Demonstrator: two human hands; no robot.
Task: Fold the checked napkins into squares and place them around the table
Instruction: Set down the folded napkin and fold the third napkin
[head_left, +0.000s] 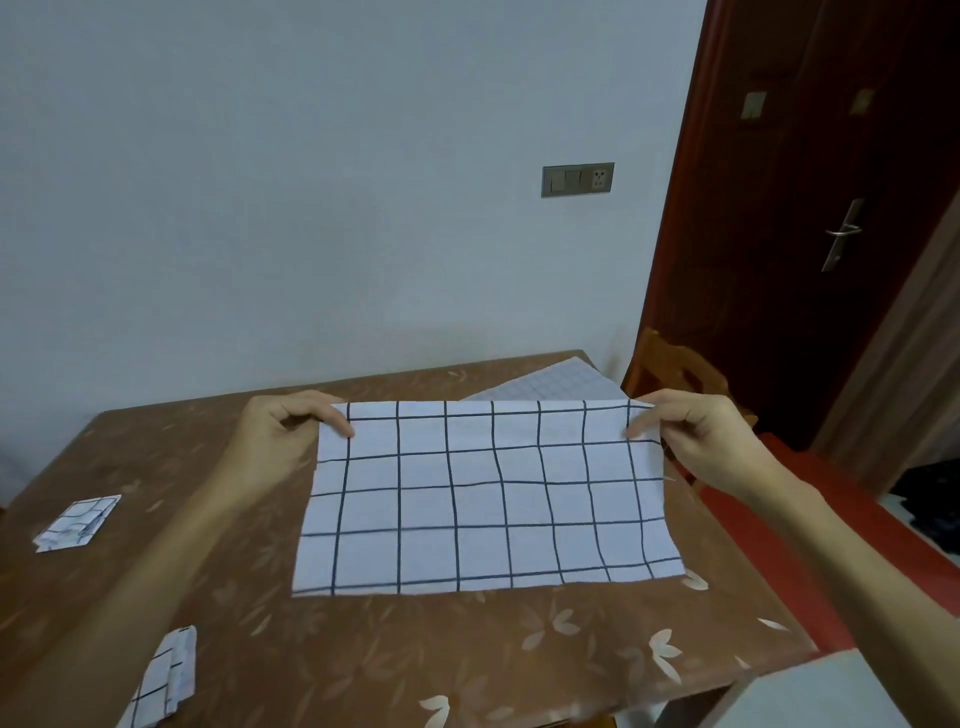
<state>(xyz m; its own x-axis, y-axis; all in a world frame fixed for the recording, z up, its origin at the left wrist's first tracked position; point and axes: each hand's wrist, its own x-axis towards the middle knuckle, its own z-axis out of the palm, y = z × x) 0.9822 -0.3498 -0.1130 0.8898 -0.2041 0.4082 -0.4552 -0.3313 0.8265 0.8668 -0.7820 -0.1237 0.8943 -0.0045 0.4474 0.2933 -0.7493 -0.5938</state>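
Note:
A white checked napkin (483, 499) with dark blue lines lies spread as a wide rectangle in the middle of the brown table (363, 654). My left hand (283, 428) pinches its far left corner and my right hand (696, 436) pinches its far right corner, lifting the far edge slightly. One folded checked napkin (78, 522) rests at the table's left edge. Another folded napkin (163, 680) lies at the near left, partly hidden by my left forearm.
A further checked cloth (550, 382) lies at the table's far right corner, behind the held napkin. A wooden chair (675, 371) stands past that corner, beside a dark red door (810, 223). A pale wall backs the table.

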